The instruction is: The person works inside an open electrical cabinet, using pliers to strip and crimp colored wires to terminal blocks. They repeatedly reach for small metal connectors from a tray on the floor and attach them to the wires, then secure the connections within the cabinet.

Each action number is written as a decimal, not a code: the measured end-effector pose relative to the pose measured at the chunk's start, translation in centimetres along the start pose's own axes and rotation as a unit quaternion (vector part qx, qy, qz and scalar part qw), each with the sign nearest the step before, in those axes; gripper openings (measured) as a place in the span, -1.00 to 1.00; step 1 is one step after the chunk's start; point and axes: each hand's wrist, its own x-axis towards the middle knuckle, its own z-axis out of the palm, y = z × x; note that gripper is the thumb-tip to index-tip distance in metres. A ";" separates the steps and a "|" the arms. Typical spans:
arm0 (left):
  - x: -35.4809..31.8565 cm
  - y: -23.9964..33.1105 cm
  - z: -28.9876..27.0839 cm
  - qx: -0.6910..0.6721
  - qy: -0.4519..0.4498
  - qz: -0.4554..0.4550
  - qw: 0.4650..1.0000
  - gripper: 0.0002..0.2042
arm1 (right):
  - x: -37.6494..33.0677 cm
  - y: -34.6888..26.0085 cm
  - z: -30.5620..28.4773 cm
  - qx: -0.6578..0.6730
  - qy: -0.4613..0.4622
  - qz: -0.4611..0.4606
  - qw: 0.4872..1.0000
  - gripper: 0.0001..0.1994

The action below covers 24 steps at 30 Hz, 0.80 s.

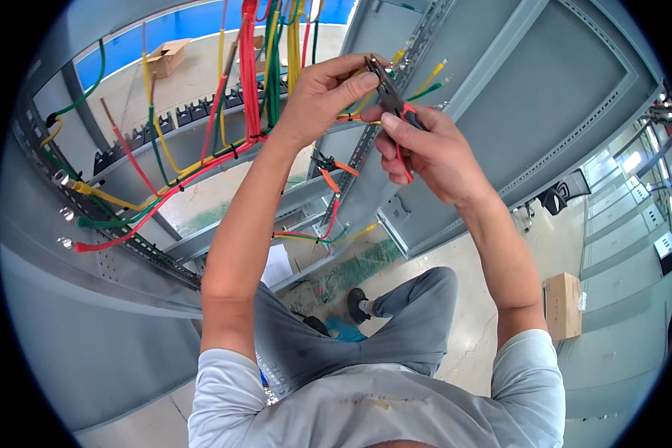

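Observation:
My right hand [429, 153] is wrapped round a pair of pliers [389, 95] with dark jaws and red-and-black handles. The jaws point up and away from me, in front of the cabinet's perforated upright. Right at the tips, my left hand [327, 95] has thumb and fingers pressed together; what it pinches, if anything, is too small to make out. Behind the hands runs a bundle of red, yellow and green wires [224, 155], bound with black cable ties. Yellow and green wire ends with metal lugs [431, 77] stick out just beyond the pliers.
An orange-handled tool [328, 178] rests on the frame below my hands. Lugged wire ends [89, 245] jut out at the left of the grey cabinet frame [127, 276]. Upright cut wires [149, 112] rise from the bundle. A cardboard box [564, 305] stands on the floor at right.

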 end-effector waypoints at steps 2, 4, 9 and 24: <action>0.1 -0.3 0.2 0.011 -0.006 0.008 1.000 -0.67 | 0.2 0.4 -0.4 -0.187 0.079 -0.066 0.977 -0.72; 0.1 -0.8 0.1 0.031 0.002 0.027 0.999 -0.68 | 0.7 1.5 -0.7 -0.396 0.158 -0.176 0.887 -0.75; -0.1 -1.2 0.2 0.034 0.027 0.005 0.999 -0.69 | 1.4 2.1 -0.3 -0.497 0.219 -0.257 0.800 -0.79; -0.5 0.4 0.2 0.005 -0.014 0.000 1.000 -0.54 | 0.7 2.6 0.6 -0.460 0.234 -0.256 0.818 -0.64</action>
